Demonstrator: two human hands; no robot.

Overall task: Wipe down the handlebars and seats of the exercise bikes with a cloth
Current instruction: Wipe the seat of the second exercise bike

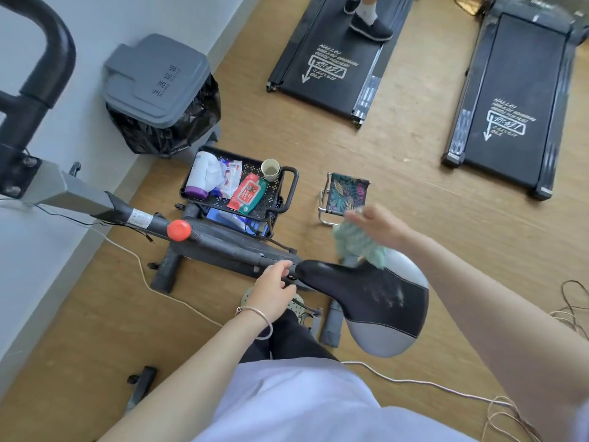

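The right hand (pixel 379 224) grips the soft, limp green cloth (pixel 357 242) at the firm padded seat's (pixel 366 298) far edge; it is best kept bunched in the palm. The left hand (pixel 275 285) seems to clasp the frame bar (pixel 223 244) beside the seat's nose.

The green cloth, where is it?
In the head view the green cloth hangs right of centre from the right hand, over the far edge of the bike seat, near the folding stool.
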